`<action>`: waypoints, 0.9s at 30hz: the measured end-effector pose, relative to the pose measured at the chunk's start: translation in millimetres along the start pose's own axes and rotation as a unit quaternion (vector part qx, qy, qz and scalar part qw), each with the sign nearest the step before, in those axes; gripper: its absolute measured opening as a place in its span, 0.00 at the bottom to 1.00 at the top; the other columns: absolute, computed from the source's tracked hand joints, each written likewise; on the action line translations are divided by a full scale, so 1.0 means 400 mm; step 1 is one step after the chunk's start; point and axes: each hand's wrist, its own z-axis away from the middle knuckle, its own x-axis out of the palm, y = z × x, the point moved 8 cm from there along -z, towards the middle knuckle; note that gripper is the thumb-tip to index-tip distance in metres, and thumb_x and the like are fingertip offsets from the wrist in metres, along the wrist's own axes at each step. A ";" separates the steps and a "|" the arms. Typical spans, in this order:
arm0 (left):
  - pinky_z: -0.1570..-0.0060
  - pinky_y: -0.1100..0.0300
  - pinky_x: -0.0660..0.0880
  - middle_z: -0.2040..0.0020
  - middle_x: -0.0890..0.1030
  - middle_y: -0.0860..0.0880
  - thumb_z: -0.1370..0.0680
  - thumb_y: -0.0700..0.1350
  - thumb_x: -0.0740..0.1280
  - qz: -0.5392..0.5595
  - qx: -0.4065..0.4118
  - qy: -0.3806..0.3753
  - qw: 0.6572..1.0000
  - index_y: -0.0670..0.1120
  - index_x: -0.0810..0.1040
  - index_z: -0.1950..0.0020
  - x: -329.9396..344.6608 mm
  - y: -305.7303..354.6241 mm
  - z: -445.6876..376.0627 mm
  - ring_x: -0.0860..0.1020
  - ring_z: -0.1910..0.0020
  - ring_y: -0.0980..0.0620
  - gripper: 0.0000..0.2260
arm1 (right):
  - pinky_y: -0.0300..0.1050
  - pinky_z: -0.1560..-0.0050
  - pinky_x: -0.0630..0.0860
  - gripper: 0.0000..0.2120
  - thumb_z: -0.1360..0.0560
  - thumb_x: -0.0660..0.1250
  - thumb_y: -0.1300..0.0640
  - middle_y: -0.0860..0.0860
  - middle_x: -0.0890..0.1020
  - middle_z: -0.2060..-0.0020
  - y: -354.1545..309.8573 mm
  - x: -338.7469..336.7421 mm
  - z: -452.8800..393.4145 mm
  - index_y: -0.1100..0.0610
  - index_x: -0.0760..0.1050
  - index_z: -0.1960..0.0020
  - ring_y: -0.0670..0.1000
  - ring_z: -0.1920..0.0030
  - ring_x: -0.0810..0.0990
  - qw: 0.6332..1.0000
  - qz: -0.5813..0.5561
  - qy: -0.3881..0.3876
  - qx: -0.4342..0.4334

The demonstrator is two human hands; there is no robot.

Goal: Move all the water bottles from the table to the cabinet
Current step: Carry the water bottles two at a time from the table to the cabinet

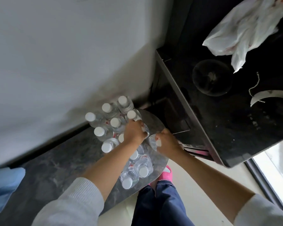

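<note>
Barely begun. About a dozen water bottles (115, 122) standing on the table (59, 162), left of the black cabinet (219, 115). Left hand (134, 132) and right hand (166, 141) each gripping one bottle. None visible in the cabinet.

Upright white-capped water bottles (115, 122) on table (59, 168)

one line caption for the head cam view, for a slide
Both hands, left hand and right hand, each grip a water bottle among the white-capped bottles on the marble table beside the black cabinet.

Daylight from right; dim cabinet (227, 111); soft blur, edges warped.
</note>
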 end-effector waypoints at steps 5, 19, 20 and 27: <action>0.40 0.55 0.71 0.35 0.73 0.41 0.26 0.44 0.69 -0.014 0.025 -0.003 1.000 0.43 0.75 0.37 0.003 -0.002 0.000 0.72 0.36 0.43 0.18 | 0.39 0.38 0.68 0.17 0.27 0.65 0.63 0.56 0.69 0.37 -0.013 0.009 -0.010 0.59 0.73 0.39 0.55 0.38 0.73 1.000 0.010 -0.005 -0.010; 0.50 0.50 0.77 0.51 0.82 0.39 0.28 0.41 0.71 -0.053 0.091 0.124 0.987 0.37 0.81 0.49 -0.109 -0.211 0.119 0.78 0.47 0.37 0.11 | 0.43 0.45 0.74 0.17 0.27 0.66 0.59 0.54 0.68 0.37 -0.080 0.057 -0.008 0.58 0.72 0.39 0.55 0.42 0.75 0.997 0.070 -0.026 -0.028; 0.56 0.50 0.79 0.56 0.83 0.39 0.32 0.39 0.74 -0.057 0.096 0.137 0.984 0.38 0.82 0.54 -0.110 -0.217 0.126 0.80 0.52 0.37 0.09 | 0.43 0.44 0.73 0.17 0.27 0.66 0.59 0.54 0.68 0.37 -0.084 0.059 -0.007 0.58 0.72 0.39 0.55 0.41 0.75 0.996 0.079 -0.030 -0.040; 0.64 0.55 0.80 0.64 0.82 0.43 0.42 0.35 0.79 -0.034 0.098 0.161 0.982 0.40 0.82 0.63 -0.092 -0.246 0.175 0.82 0.63 0.41 0.11 | 0.43 0.42 0.72 0.16 0.26 0.66 0.58 0.55 0.67 0.38 -0.099 0.066 -0.006 0.59 0.71 0.39 0.55 0.42 0.75 0.990 0.112 -0.039 -0.075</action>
